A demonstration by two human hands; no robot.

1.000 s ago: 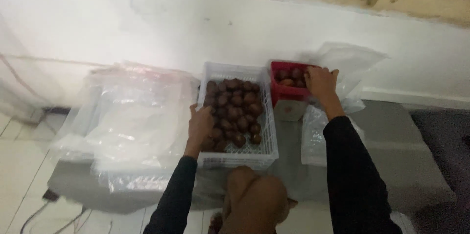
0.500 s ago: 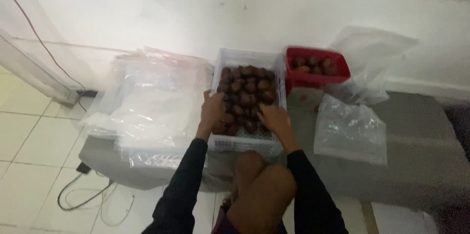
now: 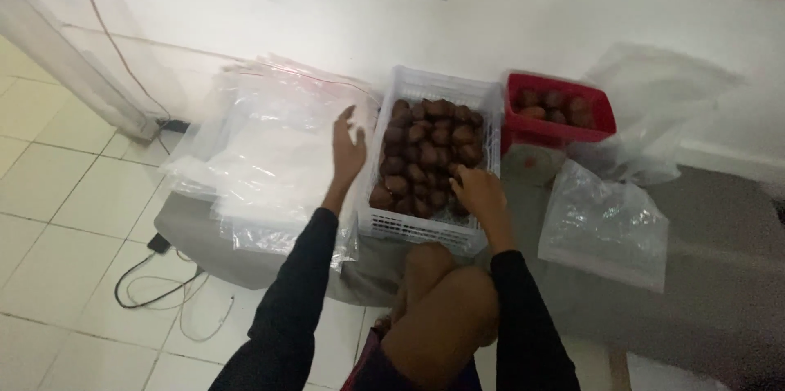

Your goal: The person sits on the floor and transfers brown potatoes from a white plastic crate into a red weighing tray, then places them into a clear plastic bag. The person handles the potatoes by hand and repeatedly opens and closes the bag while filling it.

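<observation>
A grey mat [image 3: 703, 276] covers the floor across the lower right and centre of the frame, laid against a pale wall that fills the top. On its left part, in the centre left of the frame, lies a wide, loose stack of clear plastic bags [image 3: 262, 154]. Just right of that stack, in the middle of the frame, stands a white slatted plastic basket [image 3: 425, 231] filled with small brown, rough-skinned fruits [image 3: 429, 146]. Touching the basket's upper right corner is a smaller red tray [image 3: 556, 125] with a few of the same fruits inside. Right of centre, a single crumpled clear bag [image 3: 605, 223] lies on the mat, and another puffed-up bag sits behind the red tray in the upper right. A black cable [image 3: 155, 293] curls on the white floor tiles at lower left. The person's bent knee rises at bottom centre, with black sleeves on either side. The left hand [image 3: 347, 150] hovers over the gap between the bag stack and the basket's left wall, fingers spread wide and holding nothing. The right hand [image 3: 478, 191] rests inside the basket at its lower right corner, fingers curled down onto the fruits there; whether it has one in its grasp cannot be told.
</observation>
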